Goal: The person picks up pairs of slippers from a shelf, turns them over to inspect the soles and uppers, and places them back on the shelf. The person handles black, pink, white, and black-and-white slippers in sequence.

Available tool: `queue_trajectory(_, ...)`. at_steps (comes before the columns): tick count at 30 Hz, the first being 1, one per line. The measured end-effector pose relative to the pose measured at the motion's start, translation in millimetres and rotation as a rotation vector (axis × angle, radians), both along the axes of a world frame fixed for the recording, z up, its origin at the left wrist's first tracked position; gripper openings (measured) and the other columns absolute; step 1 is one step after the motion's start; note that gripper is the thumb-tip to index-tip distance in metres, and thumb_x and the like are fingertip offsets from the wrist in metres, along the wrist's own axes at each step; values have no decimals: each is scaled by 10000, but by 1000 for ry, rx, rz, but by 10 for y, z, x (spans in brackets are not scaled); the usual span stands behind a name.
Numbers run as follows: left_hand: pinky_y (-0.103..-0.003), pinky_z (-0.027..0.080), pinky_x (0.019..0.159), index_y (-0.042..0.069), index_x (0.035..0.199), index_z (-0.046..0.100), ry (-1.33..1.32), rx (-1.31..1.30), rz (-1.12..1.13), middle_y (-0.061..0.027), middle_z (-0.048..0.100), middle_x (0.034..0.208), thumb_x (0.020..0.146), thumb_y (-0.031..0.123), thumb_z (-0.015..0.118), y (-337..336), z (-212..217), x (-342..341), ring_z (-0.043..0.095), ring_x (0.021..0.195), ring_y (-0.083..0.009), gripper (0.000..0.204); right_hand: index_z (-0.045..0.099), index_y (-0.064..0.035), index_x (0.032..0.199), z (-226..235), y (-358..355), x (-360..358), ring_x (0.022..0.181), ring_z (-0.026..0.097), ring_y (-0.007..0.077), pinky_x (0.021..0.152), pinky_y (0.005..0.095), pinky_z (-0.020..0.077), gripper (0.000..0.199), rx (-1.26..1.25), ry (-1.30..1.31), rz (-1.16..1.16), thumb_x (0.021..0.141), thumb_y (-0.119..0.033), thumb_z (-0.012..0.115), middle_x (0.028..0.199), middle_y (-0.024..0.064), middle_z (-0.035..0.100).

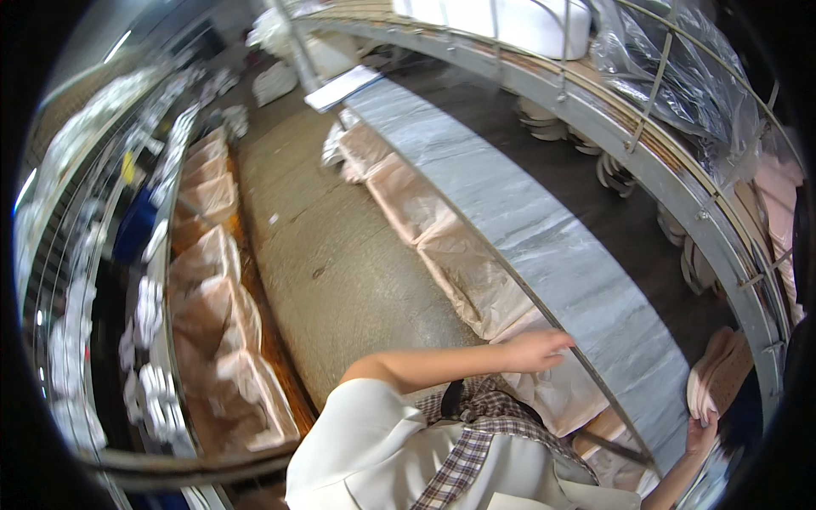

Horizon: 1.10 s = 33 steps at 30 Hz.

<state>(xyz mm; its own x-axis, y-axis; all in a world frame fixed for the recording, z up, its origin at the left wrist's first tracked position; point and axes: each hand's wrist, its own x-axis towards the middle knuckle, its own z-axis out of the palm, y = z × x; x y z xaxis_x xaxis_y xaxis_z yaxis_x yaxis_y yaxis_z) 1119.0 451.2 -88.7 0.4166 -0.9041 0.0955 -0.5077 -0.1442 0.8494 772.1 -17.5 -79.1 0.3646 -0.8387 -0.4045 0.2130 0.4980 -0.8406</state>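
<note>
At the lower right, my right hand [701, 432] grips the lower end of a small stack of pink insole-shaped pieces [722, 374]. The outermost piece looks brownish and dotted with small holes. Only part of this hand shows, at the end of the long table [544, 229] with its grey marbled top. My left hand [540, 350] hovers by the table's near edge, its fingers stretched out and nothing visible in them. Below it, under the edge, stands a bin with a pale pink liner [557, 391].
Lined bins [467, 272] run along the table's near side. Across the floor [331, 280], more lined bins [221, 314] stand below a rack. A metal-framed shelf [646, 144] curves along the right, carrying clear plastic bags [680, 85]. A white board [344, 87] lies at the table's far end.
</note>
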Motion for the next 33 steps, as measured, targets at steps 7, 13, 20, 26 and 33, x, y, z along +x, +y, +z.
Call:
queue_trajectory(7,-359,445,930,5,1364,282,436,62,-532,-182,372,1363,843,213,630,-865,370,-368,508,1133,-267,661,560,-28,975,523,2561,63,878,612,247,713,353,536,234,102,-136,-64,754,-98,596,1016,121,615)
queue_trajectory(13,-450,530,864,56,1409,-30,1144,73,-568,-296,260,1374,799,274,667,-1049,609,-1106,396,1214,-402,951,303,-7,1361,651,4029,307,1158,503,270,977,382,435,808,-193,-128,-62,602,29,577,1262,150,493)
queue_trajectory(20,-448,429,977,21,1396,197,1369,357,-531,-195,425,1309,932,446,434,-445,474,-1796,468,1186,-309,672,300,-61,1413,708,5184,-101,1146,382,304,990,400,337,847,-645,403,-110,758,-425,695,1218,175,367)
queue_trajectory(26,-377,517,751,69,1301,393,1302,303,-1207,-120,540,1150,920,526,376,179,411,-1948,577,979,-253,594,529,-111,1267,653,5663,75,1072,402,282,970,359,324,439,-797,458,-524,864,-275,578,1125,118,397)
queue_trajectory(33,-373,519,643,170,1277,427,1633,1050,-942,-73,516,1170,935,448,387,343,329,-2033,579,932,-226,442,635,-91,1116,628,5760,211,1096,438,324,967,409,335,351,-728,720,-712,864,-325,565,1142,162,495)
